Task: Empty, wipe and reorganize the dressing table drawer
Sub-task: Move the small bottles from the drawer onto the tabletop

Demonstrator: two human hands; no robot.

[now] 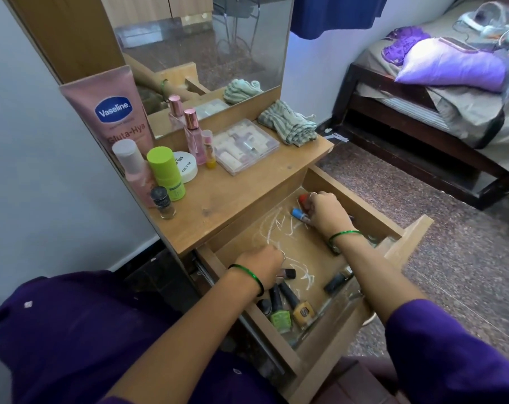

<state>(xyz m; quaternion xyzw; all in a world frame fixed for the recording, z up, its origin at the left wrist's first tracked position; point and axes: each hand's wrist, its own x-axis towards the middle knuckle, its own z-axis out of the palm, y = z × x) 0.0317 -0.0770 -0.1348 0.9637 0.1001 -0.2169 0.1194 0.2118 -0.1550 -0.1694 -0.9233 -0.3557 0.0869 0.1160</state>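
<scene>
The wooden drawer [410, 237] of the dressing table is pulled out, its floor streaked with white marks. My right hand [327, 214] is at the drawer's far end, fingers curled round small bottles with a red cap [303, 198] and a blue cap [297, 212]. My left hand [262, 265] reaches into the near left part and grips a small dark-capped bottle [286, 273]. Green [280, 313] and yellow [301, 309] nail polish bottles lie at the near end, and a dark tube [336, 281] lies beside the right wall.
The tabletop [247, 188] holds a pink lotion tube [110, 112], several bottles, a white jar [186, 167], a clear plastic box [244, 145] and a striped cloth [291, 123] below the mirror. A bed [439, 91] stands to the right across speckled floor.
</scene>
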